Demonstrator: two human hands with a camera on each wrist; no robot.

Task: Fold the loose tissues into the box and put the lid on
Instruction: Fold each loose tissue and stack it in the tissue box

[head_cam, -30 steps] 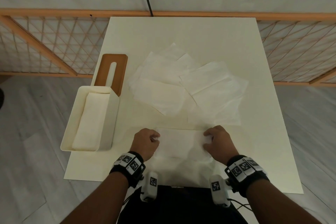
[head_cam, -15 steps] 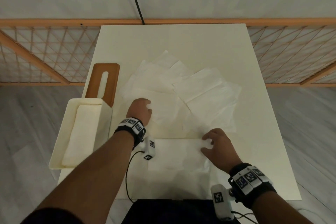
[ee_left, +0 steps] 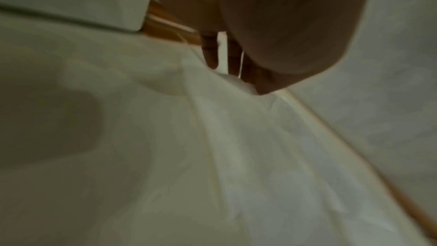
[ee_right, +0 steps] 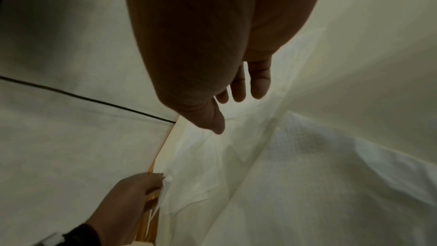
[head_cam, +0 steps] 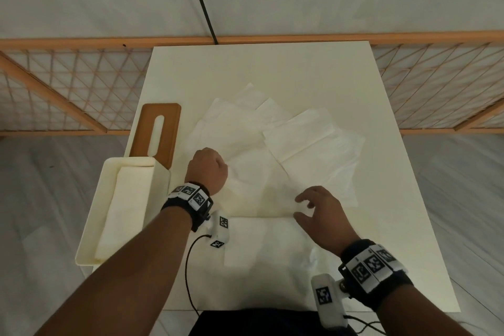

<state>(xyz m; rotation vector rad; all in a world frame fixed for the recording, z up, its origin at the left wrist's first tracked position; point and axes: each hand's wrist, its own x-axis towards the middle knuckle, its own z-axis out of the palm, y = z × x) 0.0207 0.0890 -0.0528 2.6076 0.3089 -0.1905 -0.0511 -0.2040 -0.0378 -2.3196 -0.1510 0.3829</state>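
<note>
Several loose white tissues (head_cam: pixel 297 139) lie overlapping across the middle of the table. My left hand (head_cam: pixel 210 168) reaches to the pile's left side and pinches the edge of one tissue (ee_left: pixel 238 85); the right wrist view shows that same pinch (ee_right: pixel 163 180). A folded tissue (head_cam: pixel 261 245) lies flat near the front edge. Over its far right corner hovers my right hand (head_cam: pixel 302 207), fingers spread and holding nothing. The cream tissue box (head_cam: pixel 88 229) stands at the table's left edge with folded tissues inside. Its brown slotted lid (head_cam: pixel 174 128) lies just behind it.
The cream table (head_cam: pixel 272 71) is narrow, with drops on the left, right and near edges. An orange lattice fence (head_cam: pixel 68 84) runs behind it. A black cable (head_cam: pixel 188 273) hangs from my left wrist over the table's front.
My left hand left the folded tissue, reached forward to the pile and took hold of a tissue's edge. My right hand lifted its fingers from the folded tissue's right corner and spread them.
</note>
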